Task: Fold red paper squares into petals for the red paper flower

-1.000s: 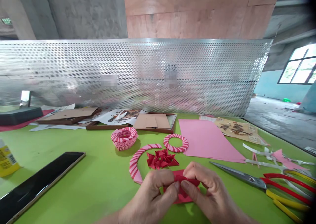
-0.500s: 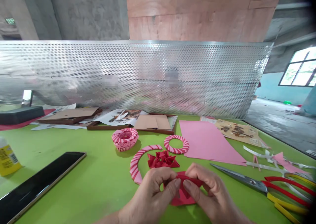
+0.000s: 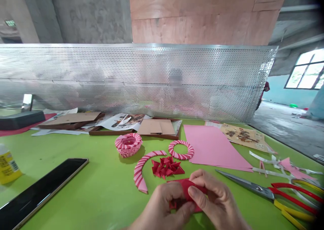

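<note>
A piece of red paper is pinched between my two hands, low in the middle of the view. My left hand grips its left side, with the thumb low on the front. My right hand holds the right side, its thumb pressing on the front face. My fingers hide part of the paper. Just beyond my hands lies a heap of folded red paper pieces. A curved pink-and-red striped paper strip rests to its left. Behind the heap is a flat striped paper ring, and farther left stands a striped paper basket.
Pink paper sheets lie at the right. Scissors with red and yellow handles rest near paper scraps. A phone and a glue bottle are at the left. A perforated metal screen stands behind the table.
My left hand has shifted slightly down and right. The red paper is turned and bent differently between my fingers. The folded pieces and striped strip are less covered by my hands.
</note>
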### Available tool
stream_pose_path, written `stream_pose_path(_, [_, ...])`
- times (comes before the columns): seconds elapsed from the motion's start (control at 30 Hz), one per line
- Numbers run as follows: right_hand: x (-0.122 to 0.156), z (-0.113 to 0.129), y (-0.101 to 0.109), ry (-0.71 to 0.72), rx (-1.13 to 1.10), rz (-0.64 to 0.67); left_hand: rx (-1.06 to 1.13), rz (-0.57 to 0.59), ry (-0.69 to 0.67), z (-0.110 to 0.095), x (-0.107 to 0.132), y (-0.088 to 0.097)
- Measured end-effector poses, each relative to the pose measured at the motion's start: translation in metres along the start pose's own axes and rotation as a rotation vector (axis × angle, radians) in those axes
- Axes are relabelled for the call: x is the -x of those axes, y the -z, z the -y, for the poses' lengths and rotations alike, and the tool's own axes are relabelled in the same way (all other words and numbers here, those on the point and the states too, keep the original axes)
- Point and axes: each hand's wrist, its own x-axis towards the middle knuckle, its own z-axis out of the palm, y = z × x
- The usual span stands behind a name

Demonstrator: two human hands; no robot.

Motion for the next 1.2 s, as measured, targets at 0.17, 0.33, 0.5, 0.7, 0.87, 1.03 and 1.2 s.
stream_pose_path(0.17, [0.0009, 0.0023, -0.0011, 0.022, 0.068, 0.011, 0.027, 0.008, -0.052, -0.0011, 0.0010, 0.0022])
stream_pose_path(0.33, [0.0008, 0.0035, 0.0022, 0.068, 0.169, 0.012, 0.047, 0.034, -0.034, -0.0026, 0.0011, 0.0034])
stream_pose_path(0.5, [0.0017, 0.0026, 0.0035, 0.062, 0.207, 0.009, 0.068, 0.011, -0.026, -0.0049, 0.0012, 0.0032])
stream_pose_path(0.7, [0.0013, 0.0047, 0.0043, 0.041, 0.239, 0.032, 0.065, -0.002, -0.036, -0.0038, 0.0017, 0.0043])
stream_pose_path(0.87, [0.0015, 0.0056, 0.0036, 0.016, 0.280, 0.027, 0.094, 0.014, 0.013, -0.0030, 0.0012, 0.0025])
stream_pose_path(1.03, [0.0006, 0.0063, 0.0031, -0.052, 0.247, 0.068, 0.109, -0.031, 0.101, -0.0036, -0.0007, 0.0011])
stream_pose_path(1.2, [0.0007, 0.0071, 0.0045, -0.067, 0.216, 0.083, 0.126, -0.004, 0.119, 0.0019, -0.0006, 0.0018])
